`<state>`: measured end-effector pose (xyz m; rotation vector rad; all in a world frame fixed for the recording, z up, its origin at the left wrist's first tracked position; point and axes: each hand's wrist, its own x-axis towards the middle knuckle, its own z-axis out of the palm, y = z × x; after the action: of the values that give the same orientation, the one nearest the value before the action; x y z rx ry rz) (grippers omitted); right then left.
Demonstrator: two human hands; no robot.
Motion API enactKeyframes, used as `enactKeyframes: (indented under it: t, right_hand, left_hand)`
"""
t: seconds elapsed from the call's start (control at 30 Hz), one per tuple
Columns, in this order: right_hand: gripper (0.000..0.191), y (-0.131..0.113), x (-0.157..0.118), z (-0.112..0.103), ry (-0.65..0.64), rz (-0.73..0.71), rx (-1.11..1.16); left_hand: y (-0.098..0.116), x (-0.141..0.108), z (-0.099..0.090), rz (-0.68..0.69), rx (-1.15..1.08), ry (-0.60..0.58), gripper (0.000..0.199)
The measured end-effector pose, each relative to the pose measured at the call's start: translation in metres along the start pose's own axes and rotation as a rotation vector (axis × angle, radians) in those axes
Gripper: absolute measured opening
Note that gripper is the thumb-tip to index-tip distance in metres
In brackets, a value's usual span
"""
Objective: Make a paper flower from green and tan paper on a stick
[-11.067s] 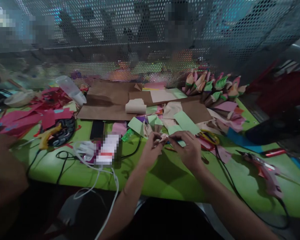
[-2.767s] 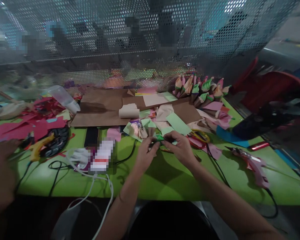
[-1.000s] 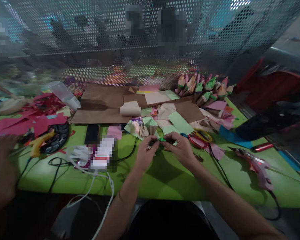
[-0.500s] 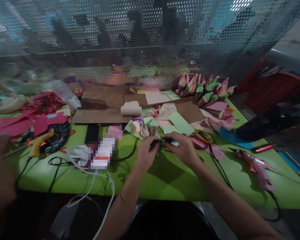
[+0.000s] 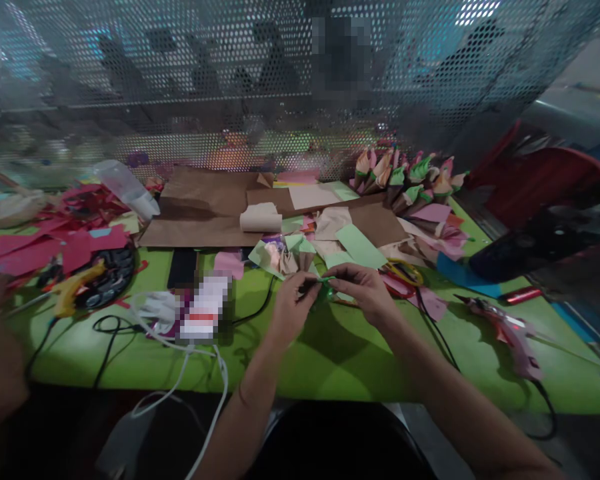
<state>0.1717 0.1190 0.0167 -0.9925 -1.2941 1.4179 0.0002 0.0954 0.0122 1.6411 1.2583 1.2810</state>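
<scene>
My left hand (image 5: pixel 294 304) and my right hand (image 5: pixel 363 288) meet above the green table (image 5: pixel 350 367), fingertips pinched on a small green piece of paper (image 5: pixel 326 288). It spans the short gap between them, partly hidden by the fingers. Just behind my left hand lie crumpled paper scraps (image 5: pixel 286 253) in brown and pale green. A pale green sheet (image 5: pixel 361 247) rests behind my right hand. Beside that hand are scissors with red handles (image 5: pixel 397 285) and a yellow-handled pair (image 5: pixel 409 272).
A pink glue gun (image 5: pixel 510 330) lies on the right, a yellow one (image 5: pixel 80 290) on the left. Paper cones (image 5: pixel 415 173) stand at the back right. White cables (image 5: pixel 220 373) hang over the front edge. Another person's hand (image 5: pixel 0 340) is at far left.
My right fingers have shifted slightly, and more of the green paper shows between my hands. The view has drifted a little; the other things stay in place.
</scene>
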Motion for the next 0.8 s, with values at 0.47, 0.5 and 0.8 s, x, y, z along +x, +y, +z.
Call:
enactKeyframes:
  t: [0.47, 0.5, 0.8]
  right_hand:
    - [0.034, 0.0024, 0.0024, 0.0031, 0.115, 0.014, 0.078]
    - [0.033, 0.0026, 0.0022, 0.0038, 0.129, 0.009, 0.085]
    - [0.036, 0.0014, 0.0043, 0.0031, 0.086, 0.118, 0.285]
  left_hand:
    - [0.0003, 0.001, 0.0026, -0.161, -0.185, -0.02, 0.016]
    - [0.0005, 0.0014, 0.0025, -0.16, -0.183, -0.021, 0.015]
    - [0.0013, 0.0009, 0.0014, -0.239, -0.215, -0.028, 0.018]
